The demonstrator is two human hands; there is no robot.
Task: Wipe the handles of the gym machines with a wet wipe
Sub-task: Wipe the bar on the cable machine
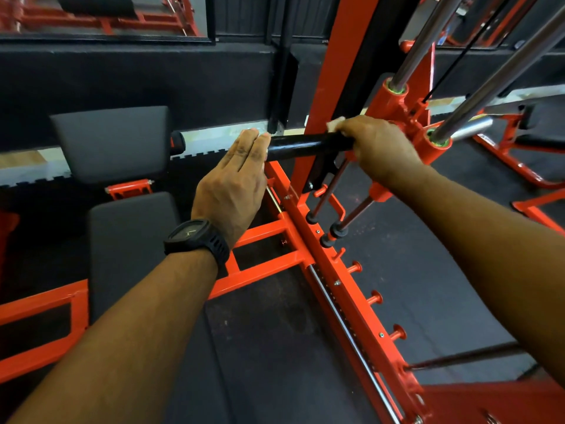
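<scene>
One black handle (308, 145), right grip (379, 145) clamping wipe (334, 123) round it, left grip (235, 182) flat-fingered

Our two forearms bare, a black wristwatch (195, 237) on the left wrist, well back from the fingers (247, 145) of our left hand (232, 185), square dark face, ribbed black strap, our right hand (379, 148) bare

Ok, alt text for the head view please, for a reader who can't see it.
The right hand wraps a white wet wipe around a black handle on an orange gym machine. The left hand, held flat, rests at the handle's free end.
</scene>
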